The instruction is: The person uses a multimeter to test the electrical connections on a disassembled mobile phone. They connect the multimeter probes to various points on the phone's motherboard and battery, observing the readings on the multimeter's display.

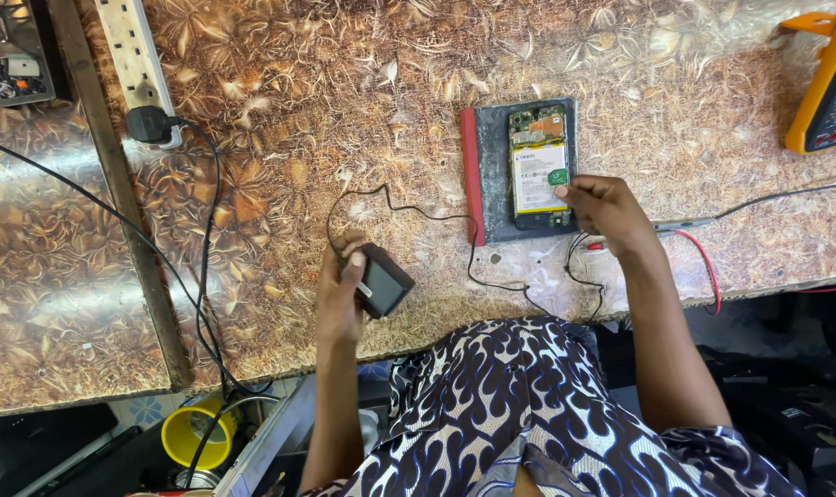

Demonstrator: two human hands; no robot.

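Patterned brown laminate covers the table point(344, 92), seen from above with the worker's torso at its near edge. An opened phone point(539, 166), back cover off and battery exposed, lies on a dark mat point(492, 184) with a red left border, right of centre. The right hand point(607, 207) reaches forward with a nearly straight forearm, its fingers point(570, 191) pinched together at the phone's right edge beside a small green tab; what they pinch cannot be resolved. The left hand point(340, 294), wrist bent inward, has its fingers clamped on a small black box point(384, 281), from which a thin black lead point(418, 213) runs toward the mat. Judged good practice: steady the pinching hand against the mat, and keep the lead slack. A yellow multimeter point(828, 87) and a white power strip point(137, 64) lie well apart.
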